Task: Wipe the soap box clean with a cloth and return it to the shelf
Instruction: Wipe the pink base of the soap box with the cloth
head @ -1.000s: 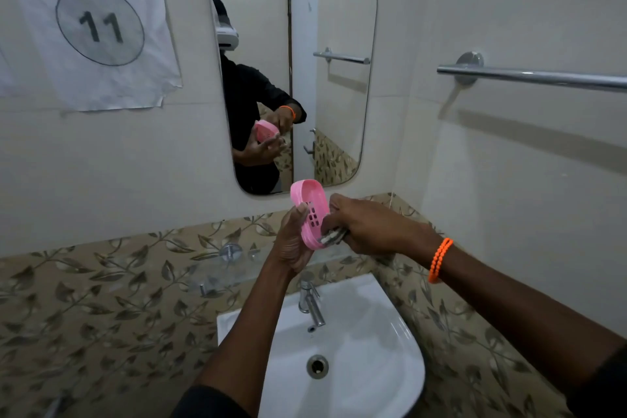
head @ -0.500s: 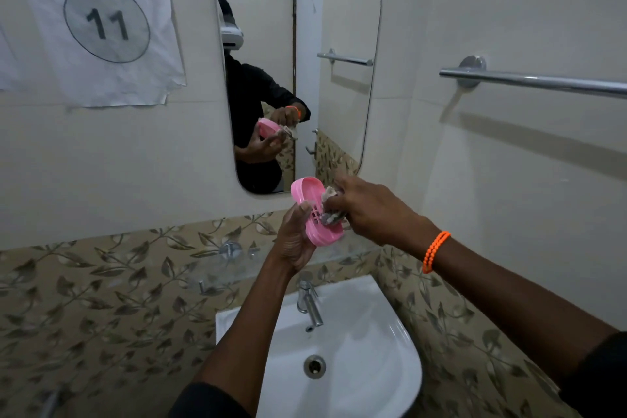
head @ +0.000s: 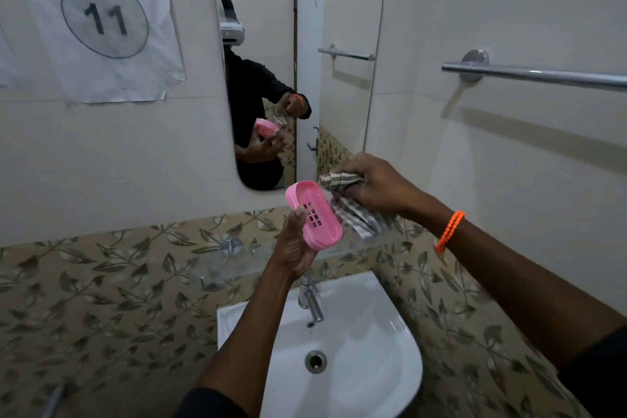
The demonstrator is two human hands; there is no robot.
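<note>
Wiping is underway: we are gripping the soap box [head: 314, 215] in our left hand [head: 294, 249], fingers clamped on it above the sink [head: 383, 370], while our right hand [head: 375, 185] is bunching the cloth [head: 349, 210] beside its rim. Shelf [head: 237, 270], seemingly glass, is awaiting it.

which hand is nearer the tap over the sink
Left. The left hand holds the soap box just above the tap; the right hand is higher, off right.

Both arms raised, forearms converging ahead of the body.
Left hand [head: 294, 248] palm up, fingers [head: 300, 214] curled in a grip; right hand [head: 376, 184] knuckles up, clenched.
</note>
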